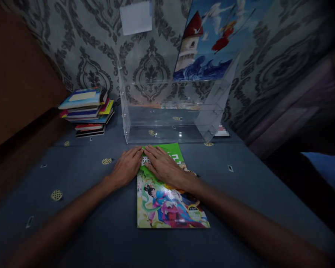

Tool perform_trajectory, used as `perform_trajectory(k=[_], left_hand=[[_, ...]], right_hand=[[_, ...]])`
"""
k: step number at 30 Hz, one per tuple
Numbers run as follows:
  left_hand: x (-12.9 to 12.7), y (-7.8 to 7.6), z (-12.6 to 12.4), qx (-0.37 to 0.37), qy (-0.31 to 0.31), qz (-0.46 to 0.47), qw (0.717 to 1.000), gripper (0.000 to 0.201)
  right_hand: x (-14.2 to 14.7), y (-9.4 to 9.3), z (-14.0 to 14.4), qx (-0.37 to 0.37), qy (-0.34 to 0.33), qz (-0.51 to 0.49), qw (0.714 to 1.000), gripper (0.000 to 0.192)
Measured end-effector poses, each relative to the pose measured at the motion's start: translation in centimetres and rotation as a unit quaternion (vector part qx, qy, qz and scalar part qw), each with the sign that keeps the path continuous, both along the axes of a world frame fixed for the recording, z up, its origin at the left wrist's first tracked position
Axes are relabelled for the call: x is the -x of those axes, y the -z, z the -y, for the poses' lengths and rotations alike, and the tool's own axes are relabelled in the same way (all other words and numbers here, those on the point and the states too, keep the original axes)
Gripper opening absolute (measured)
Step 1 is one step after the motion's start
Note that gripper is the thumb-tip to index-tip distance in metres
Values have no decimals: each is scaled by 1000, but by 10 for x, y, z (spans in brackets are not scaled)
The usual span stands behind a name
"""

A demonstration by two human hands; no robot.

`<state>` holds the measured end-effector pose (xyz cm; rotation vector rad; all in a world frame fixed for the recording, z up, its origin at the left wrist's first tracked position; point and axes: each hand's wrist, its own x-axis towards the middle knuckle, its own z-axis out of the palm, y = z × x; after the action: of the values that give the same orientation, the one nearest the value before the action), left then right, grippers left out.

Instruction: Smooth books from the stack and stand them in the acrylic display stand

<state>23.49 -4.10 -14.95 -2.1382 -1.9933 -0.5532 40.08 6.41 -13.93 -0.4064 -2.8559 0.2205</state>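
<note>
A picture book with a green top band and a colourful illustrated cover lies closed on the blue patterned table cover. My right hand rests flat across its upper part, fingers stretched out toward the top left corner and hiding some of the title. At the upper left edge of the book is my left hand, palm down, its fingers extended and their tips close to those of the right. Neither hand grasps the book. Just beyond the book stands a clear acrylic rack with low shelves.
A stack of books stands at the back left. Behind the rack, a picture of a tower and swans and a white sheet are against the patterned wall. A small white object, blurred out, lies right of the rack.
</note>
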Motion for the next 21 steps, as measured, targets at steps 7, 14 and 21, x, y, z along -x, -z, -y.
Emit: perform_trajectory(k=[7,14,21], left_hand=[[2,-1,2,-1,7,-25,1000,37],[2,-2,2,1,13,-29,999,38],[0,-13,1,13,13,-52,999,36]], right_hand=[[-15,-2,-9,34,8,9,999,57],[-49,4,-28,40,43,-13,998,55],[-79,20,-52,151,79,-88,981,54]])
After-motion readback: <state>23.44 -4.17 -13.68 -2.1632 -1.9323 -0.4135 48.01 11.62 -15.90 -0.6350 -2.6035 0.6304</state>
